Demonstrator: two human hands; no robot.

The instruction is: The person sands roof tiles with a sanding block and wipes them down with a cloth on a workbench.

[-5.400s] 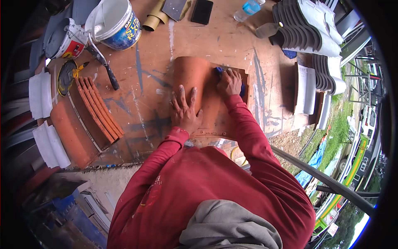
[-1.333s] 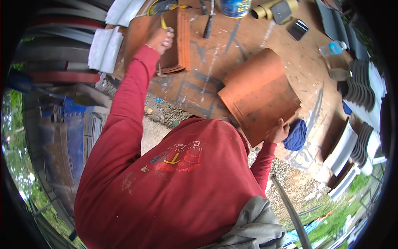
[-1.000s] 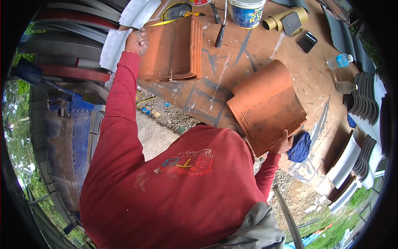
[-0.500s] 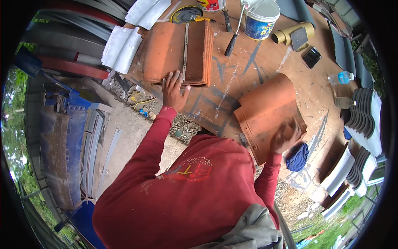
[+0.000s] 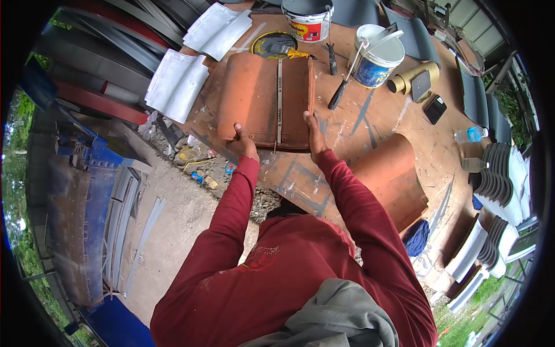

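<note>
A terracotta roof tile (image 5: 247, 95) lies at the top of a stack on the work table, with a thin pale printed strip (image 5: 280, 101) running across it. At the tile's near left corner, my left hand (image 5: 245, 144) is closed around the edge, thumb on top. Its near right edge is gripped by my right hand (image 5: 315, 136), thumb uppermost and fingers down the side. Whether one tile or several are in my grip I cannot tell. A second terracotta tile (image 5: 390, 173) rests to the right, partly hidden behind my right sleeve.
Beyond the tiles stand a white-and-red bucket (image 5: 307, 26) and a blue-labelled bucket (image 5: 373, 63). A phone (image 5: 435, 109), a water bottle (image 5: 471, 135) and a blue cloth (image 5: 416, 237) lie on the right. Silvery tiles (image 5: 176, 85) sit at the left edge of the table (image 5: 341, 124).
My right hand has left the second tile and moved left to the right edge of the stacked tile. My left hand has shifted from lying on the tile to gripping its corner.
</note>
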